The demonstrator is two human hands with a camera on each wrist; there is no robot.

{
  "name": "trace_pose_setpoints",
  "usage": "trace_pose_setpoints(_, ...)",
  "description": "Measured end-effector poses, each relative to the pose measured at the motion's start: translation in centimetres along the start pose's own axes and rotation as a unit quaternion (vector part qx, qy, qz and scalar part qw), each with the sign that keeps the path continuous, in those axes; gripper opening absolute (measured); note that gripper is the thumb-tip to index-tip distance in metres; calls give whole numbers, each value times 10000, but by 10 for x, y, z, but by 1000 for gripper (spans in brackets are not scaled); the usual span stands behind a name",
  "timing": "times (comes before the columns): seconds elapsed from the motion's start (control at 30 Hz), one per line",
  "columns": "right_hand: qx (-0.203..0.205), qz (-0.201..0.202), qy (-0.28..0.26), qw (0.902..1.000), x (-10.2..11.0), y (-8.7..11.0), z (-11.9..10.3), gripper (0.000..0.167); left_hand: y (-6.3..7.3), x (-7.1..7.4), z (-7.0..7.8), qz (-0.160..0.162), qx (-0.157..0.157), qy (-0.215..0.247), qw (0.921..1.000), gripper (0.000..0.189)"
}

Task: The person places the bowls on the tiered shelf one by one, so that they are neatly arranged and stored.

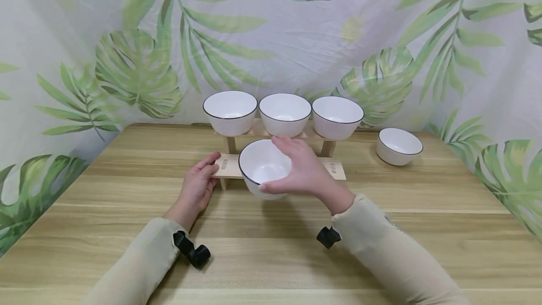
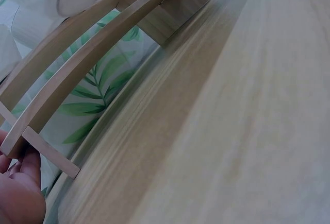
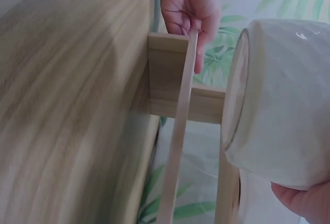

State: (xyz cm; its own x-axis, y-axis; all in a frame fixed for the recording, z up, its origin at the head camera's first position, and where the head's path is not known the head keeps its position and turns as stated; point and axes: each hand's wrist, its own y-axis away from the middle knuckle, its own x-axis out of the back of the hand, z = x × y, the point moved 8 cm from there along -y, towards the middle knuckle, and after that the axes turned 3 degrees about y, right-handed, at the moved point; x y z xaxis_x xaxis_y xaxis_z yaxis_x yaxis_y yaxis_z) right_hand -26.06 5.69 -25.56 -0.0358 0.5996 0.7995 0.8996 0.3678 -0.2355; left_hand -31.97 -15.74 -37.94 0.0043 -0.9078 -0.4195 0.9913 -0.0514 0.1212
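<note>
My right hand (image 1: 306, 169) grips a white bowl (image 1: 264, 166) with a dark rim, thumb on the near side and fingers over the far rim. The bowl is slightly tilted above the front of the lower board of a two-tier wooden rack (image 1: 228, 166). In the right wrist view the bowl's ribbed side (image 3: 294, 100) shows, apart from the lower board. My left hand (image 1: 196, 185) pinches the left end of that lower board; the left wrist view shows its fingers under the board's end. Three like bowls stand in a row on the upper tier, the middle one (image 1: 284, 114) among them.
Another white bowl (image 1: 399, 147) stands on the wooden table (image 1: 262, 258) to the right of the rack. Behind the table hangs a leaf-patterned cloth (image 1: 305, 36), close to the rack's back.
</note>
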Motion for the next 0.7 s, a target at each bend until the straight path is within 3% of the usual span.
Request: trace_pose_setpoints(0.7, -253, 234, 346, 9988, -31, -21, -4, 99, 0, -2, 1, -30, 28, -81, 10000, 50)
